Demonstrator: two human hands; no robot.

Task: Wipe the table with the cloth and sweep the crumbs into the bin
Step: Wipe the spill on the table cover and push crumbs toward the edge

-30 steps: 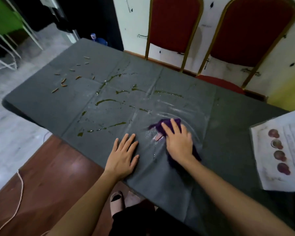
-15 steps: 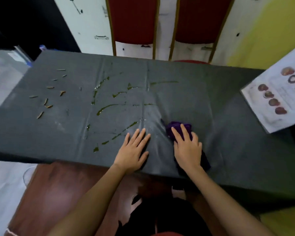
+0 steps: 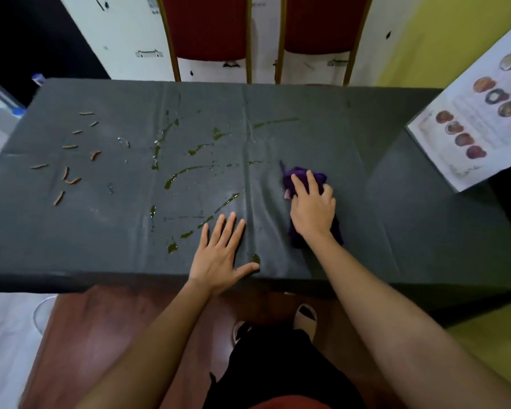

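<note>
- While your right hand (image 3: 313,209) is pressing the purple cloth (image 3: 304,180) flat against the table (image 3: 396,202), right of centre, your fingers are lying curled over its bunched top, gripping it.
- Your left hand (image 3: 219,255) is lying open and flat near the front edge, grasping nothing — it seems to be pinning the dark cover.
- You are risking a smear: the green streaks (image 3: 183,175) are looking wet and glossy, and a loaded cloth could drag them wider.
- You are working on a thin, creased cover; a hard push could be rucking it up and scattering bits.
- The crumbs (image 3: 68,172) — small, curved, orange-brown slivers — are sitting well apart at the far left, so a careless sweep could be flicking them onto the floor.
- No bin is showing in this view.
</note>
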